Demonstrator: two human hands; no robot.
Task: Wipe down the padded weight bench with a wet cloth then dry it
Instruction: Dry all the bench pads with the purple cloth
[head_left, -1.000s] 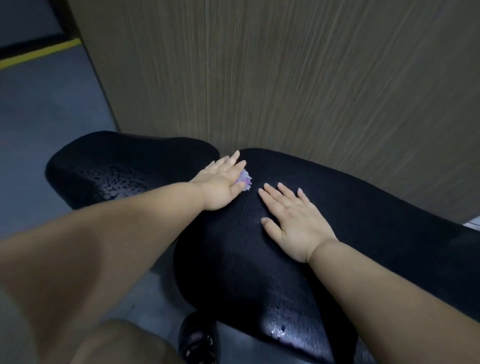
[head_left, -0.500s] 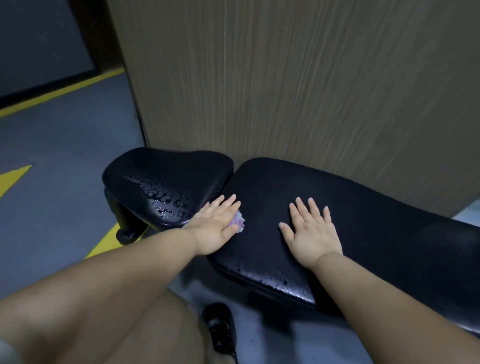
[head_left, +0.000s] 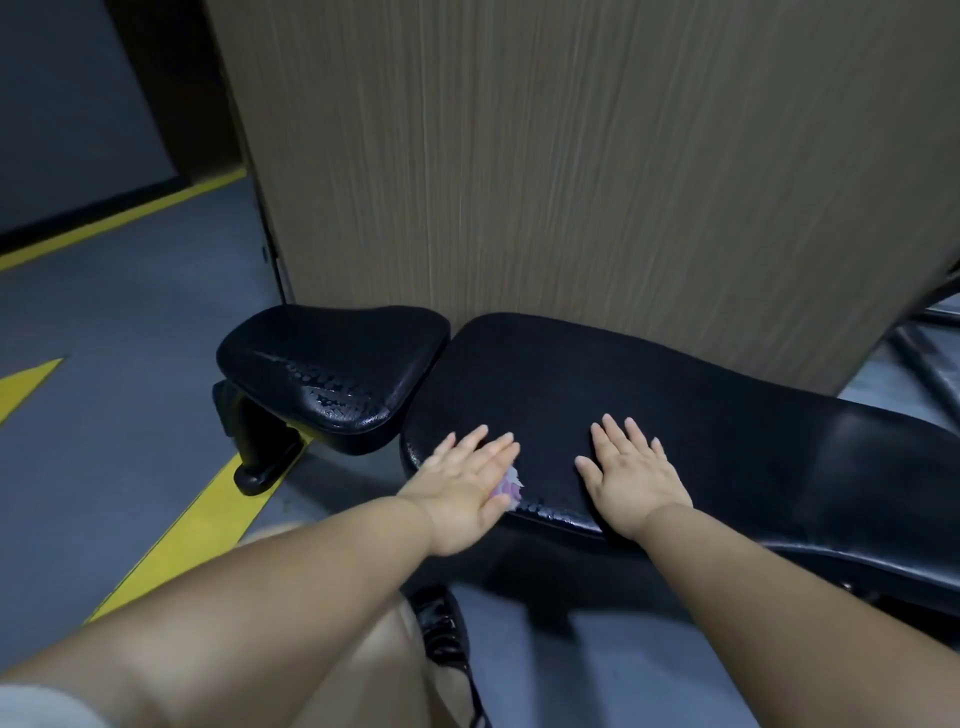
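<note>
The padded weight bench showed as two black cushions, a long back pad (head_left: 727, 431) and a smaller seat pad (head_left: 332, 364) just beyond the back pad's left end, with a narrow gap between them. The left hand (head_left: 467, 483) lay flat, fingers straight and close together, pressing a small purple cloth (head_left: 510, 486) onto the back pad's near left corner. Only a frayed edge of the cloth showed past the palm. The right hand (head_left: 631, 475) rested on the back pad just right of the cloth, open, fingers spread, holding nothing.

Beads of water (head_left: 545, 506) stood along the back pad's near edge beside the cloth, and more glistened on the seat pad. The wet wipe therefore appeared to be under way, with drying not yet started. Whether the right-hand stretch of the back pad had been wiped could not be told, and no second cloth was in view.

A wood-grain panel (head_left: 571, 156) stood directly behind the back pad and probably left little room to reach its rear edge. The resting right hand covered part of the surface left to wipe. Left of the back pad, the bench foot (head_left: 260, 452) stood on a yellow floor line (head_left: 197, 525). A black shoe (head_left: 441, 623) showed below the pad's near edge, and dark metal tubes (head_left: 930, 364) lay beyond its right end.
</note>
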